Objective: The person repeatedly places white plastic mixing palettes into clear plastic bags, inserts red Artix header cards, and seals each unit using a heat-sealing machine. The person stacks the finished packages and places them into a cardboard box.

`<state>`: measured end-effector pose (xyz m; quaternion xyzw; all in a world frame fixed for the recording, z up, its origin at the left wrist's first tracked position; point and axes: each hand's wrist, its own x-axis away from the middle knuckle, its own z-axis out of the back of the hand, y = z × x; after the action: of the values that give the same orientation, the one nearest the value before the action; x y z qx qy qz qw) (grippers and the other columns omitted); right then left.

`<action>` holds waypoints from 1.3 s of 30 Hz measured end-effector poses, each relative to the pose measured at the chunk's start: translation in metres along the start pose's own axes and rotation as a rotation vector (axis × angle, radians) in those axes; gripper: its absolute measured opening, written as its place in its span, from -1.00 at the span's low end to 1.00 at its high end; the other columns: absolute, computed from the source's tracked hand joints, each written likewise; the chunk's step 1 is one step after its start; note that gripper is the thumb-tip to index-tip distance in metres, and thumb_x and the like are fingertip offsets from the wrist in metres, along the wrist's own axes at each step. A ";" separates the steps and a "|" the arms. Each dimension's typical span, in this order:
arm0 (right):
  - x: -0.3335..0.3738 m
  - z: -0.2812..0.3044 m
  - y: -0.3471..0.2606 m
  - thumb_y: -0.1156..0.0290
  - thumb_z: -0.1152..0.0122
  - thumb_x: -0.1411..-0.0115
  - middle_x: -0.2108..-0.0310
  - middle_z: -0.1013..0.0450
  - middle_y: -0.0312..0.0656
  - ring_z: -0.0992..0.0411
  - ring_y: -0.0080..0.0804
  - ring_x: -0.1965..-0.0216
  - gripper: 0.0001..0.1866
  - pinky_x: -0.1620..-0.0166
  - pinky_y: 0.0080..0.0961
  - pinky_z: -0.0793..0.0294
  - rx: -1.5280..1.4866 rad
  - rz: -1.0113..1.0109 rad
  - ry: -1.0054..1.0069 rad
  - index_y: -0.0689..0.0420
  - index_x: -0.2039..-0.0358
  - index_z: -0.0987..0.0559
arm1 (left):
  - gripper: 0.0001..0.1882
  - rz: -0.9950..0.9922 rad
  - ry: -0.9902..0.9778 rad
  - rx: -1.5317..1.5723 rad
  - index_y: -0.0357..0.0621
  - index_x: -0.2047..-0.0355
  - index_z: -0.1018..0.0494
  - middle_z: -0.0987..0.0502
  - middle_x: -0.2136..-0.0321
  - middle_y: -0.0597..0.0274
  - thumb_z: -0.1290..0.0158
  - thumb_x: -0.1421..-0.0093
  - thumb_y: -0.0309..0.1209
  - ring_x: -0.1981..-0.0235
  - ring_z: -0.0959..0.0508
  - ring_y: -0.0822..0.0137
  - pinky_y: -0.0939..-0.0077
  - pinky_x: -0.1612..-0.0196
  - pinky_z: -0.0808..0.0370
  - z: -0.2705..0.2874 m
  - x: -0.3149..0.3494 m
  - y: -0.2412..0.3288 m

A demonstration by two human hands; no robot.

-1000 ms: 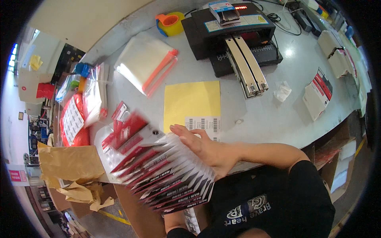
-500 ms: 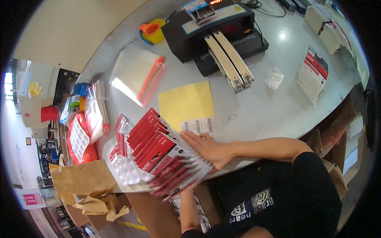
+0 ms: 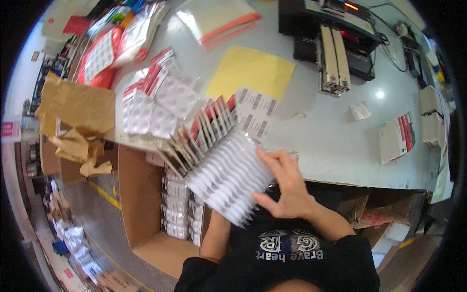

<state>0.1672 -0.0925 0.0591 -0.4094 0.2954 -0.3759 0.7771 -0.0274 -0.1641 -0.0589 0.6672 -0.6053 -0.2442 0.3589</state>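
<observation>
A thick stack of blister packs (image 3: 231, 177), with red-headed cards and clear domed plastic, is raised at the table's front edge. Its card ends (image 3: 214, 119) fan apart, while the plastic ends lie close together. My right hand (image 3: 287, 187) grips the right side of the stack, fingers along the far corner and thumb on the near side. From below, my left forearm (image 3: 217, 236) reaches up behind the stack, which hides the hand and its fingers. More blister packs (image 3: 146, 104) lie loosely on the table to the left, just beyond the raised stack.
A yellow sheet (image 3: 250, 70) and barcode labels (image 3: 258, 109) lie behind the stack. Clear bags (image 3: 219, 19) are farther back. A black machine (image 3: 335, 36) with two rails stands at back right. Below the edge, an open carton (image 3: 138, 194) holds packed goods. Cards (image 3: 396, 138) lie right.
The stack has turned so its plastic edges face up and the red card fronts are mostly out of sight. My right thumb now shows on it. The view has shifted toward the carton below.
</observation>
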 end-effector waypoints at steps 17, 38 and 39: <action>0.041 -0.038 -0.073 0.04 -0.42 0.14 0.43 -0.35 -0.46 -0.27 -0.55 0.40 -0.62 0.22 -0.35 0.00 0.304 0.503 0.450 -0.04 0.33 -0.63 | -0.10 -0.077 0.049 0.074 -0.10 -0.18 -0.19 -0.29 -0.11 0.10 -0.34 0.17 -0.19 -0.12 -0.30 0.14 0.17 -0.19 -0.23 -0.007 0.009 0.002; 0.039 -0.037 -0.078 0.24 -0.36 0.21 0.17 -0.51 -0.33 -0.33 -0.41 0.21 -0.72 0.20 -0.38 -0.07 0.420 0.395 0.411 0.04 0.44 -0.57 | -0.09 -0.068 0.027 0.077 -0.12 -0.17 -0.20 -0.31 -0.09 0.10 -0.35 0.19 -0.20 -0.10 -0.32 0.15 0.18 -0.18 -0.24 -0.008 -0.008 0.004; 0.039 -0.037 -0.078 0.26 -0.31 0.16 0.16 -0.51 -0.33 -0.34 -0.45 0.21 -0.76 0.20 -0.40 -0.07 0.408 0.395 0.412 0.04 0.44 -0.56 | -0.09 -0.067 0.025 0.076 -0.12 -0.17 -0.20 -0.31 -0.08 0.10 -0.35 0.19 -0.20 -0.10 -0.32 0.15 0.18 -0.18 -0.24 -0.009 -0.010 0.004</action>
<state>0.1333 -0.1700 0.1020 -0.0963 0.4383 -0.3444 0.8247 -0.0245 -0.1529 -0.0517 0.7032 -0.5870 -0.2245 0.3324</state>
